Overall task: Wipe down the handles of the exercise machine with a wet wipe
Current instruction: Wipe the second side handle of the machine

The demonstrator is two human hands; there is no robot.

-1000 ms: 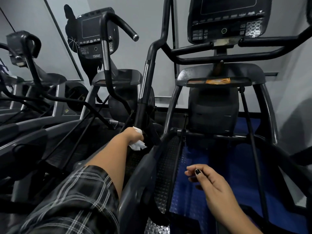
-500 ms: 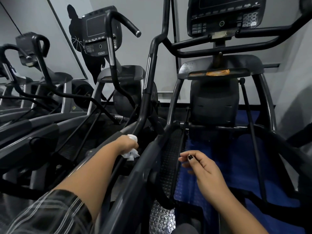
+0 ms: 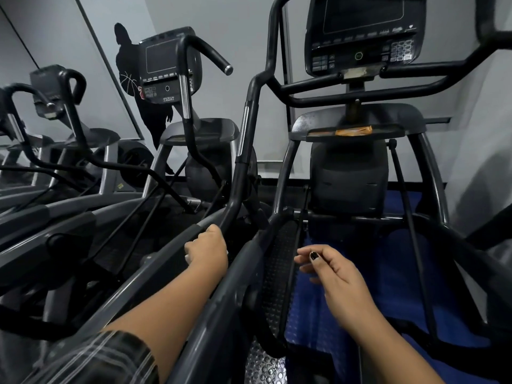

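Left hand [image 3: 206, 245] is low on the machine's left handle [image 3: 240, 173], fingers wrapped round the bar where it bends toward the frame. The wet wipe [image 3: 187, 256] is pinned under the palm, with only white slivers showing at the hand's edges. The handle is a black tube with a chrome strip mid-length, curving up past the console [image 3: 363, 37]. Right hand [image 3: 332, 270] hangs over the blue mat [image 3: 401, 273], fingers loosely curled and holding nothing, near the pedal [image 3: 279, 261] but clear of it.
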